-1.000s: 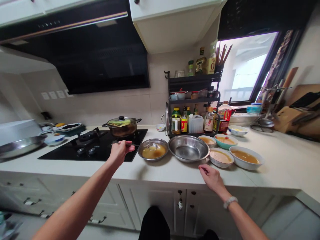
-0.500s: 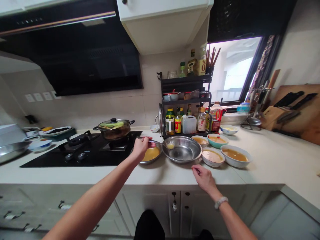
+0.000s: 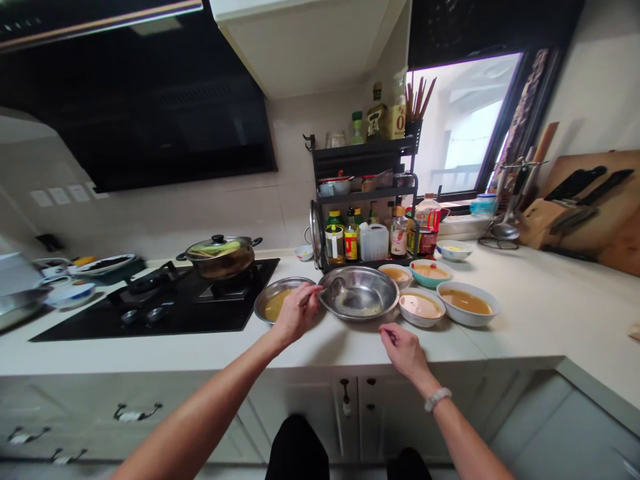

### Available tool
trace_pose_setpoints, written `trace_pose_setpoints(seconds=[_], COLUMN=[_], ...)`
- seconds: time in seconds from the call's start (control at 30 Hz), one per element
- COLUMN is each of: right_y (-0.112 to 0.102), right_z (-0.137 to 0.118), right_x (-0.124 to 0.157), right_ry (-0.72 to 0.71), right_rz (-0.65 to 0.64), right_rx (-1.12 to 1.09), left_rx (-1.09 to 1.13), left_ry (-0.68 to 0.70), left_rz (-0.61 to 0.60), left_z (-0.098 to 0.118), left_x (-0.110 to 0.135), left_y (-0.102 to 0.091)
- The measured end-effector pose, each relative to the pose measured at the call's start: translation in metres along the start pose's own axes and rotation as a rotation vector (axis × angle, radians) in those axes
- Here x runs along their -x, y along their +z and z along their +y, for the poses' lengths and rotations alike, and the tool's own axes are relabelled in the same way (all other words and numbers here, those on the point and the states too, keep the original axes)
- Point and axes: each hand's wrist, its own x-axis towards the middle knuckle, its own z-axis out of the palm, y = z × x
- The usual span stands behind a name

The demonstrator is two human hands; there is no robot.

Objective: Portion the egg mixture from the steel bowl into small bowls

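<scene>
My left hand [image 3: 299, 310] is closed around the handle of a metal spoon [image 3: 338, 285], whose bowl end is tilted over the left side of a wide steel basin [image 3: 360, 275]. A little pale yellow liquid lies on the basin's bottom. Partly behind my left hand stands a smaller steel dish [image 3: 261, 303] of yellow liquid. My right hand [image 3: 404, 347], with a bracelet on its wrist, is just in front of the basin, fingers curled and pinched; what they hold, if anything, is hidden. Right of the basin is a white bowl [image 3: 421, 321] of pinkish-beige mixture.
More bowls stand to the right: a large white bowl [image 3: 470, 319] of brown liquid and a turquoise bowl [image 3: 431, 283]. A lidded pot [image 3: 220, 257] sits on the black stove [image 3: 150, 320] at left. Behind is a rack [image 3: 365, 148] of bottles; a knife block [image 3: 545, 217] is far right.
My left hand has moved slightly right and toward me, and the spoon, which held yellow liquid, is now tipped over the basin. Liquid now shows in the basin. My right hand stays much the same.
</scene>
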Motion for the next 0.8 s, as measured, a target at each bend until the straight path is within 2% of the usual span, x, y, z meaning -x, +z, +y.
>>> trace_pose_setpoints(seconds=[0.17, 0.23, 0.3, 0.4, 0.5, 0.6, 0.7, 0.8], right_y=[0.000, 0.000, 0.000, 0.001, 0.000, 0.000, -0.001, -0.001], right_z=[0.001, 0.001, 0.001, 0.002, 0.002, 0.001, 0.000, 0.000], right_x=[0.000, 0.000, 0.000, 0.000, 0.000, 0.000, 0.000, 0.000], right_ry=[0.019, 0.020, 0.016, 0.016, 0.029, 0.042, 0.047, 0.050], right_rz=[-0.003, -0.004, -0.005, -0.001, 0.005, 0.000, -0.005, -0.006], right_rx=[-0.003, -0.005, -0.008, -0.008, 0.003, 0.004, 0.002, 0.005], left_rx=[0.209, 0.265, 0.252, 0.152, 0.032, -0.003, 0.088, 0.248], left_ry=[-0.407, -0.497, -0.564, -0.623, -0.650, -0.655, -0.706, -0.799], left_rz=[0.305, 0.429, 0.495, 0.452, 0.365, 0.329, 0.376, 0.522], left_z=[-0.013, -0.024, -0.035, -0.047, -0.052, -0.058, -0.066, -0.073], left_x=[0.001, 0.006, 0.014, 0.028, 0.040, 0.046, 0.047, 0.044], left_y=[-0.032, -0.048, -0.060, -0.068, -0.067, -0.064, -0.063, -0.066])
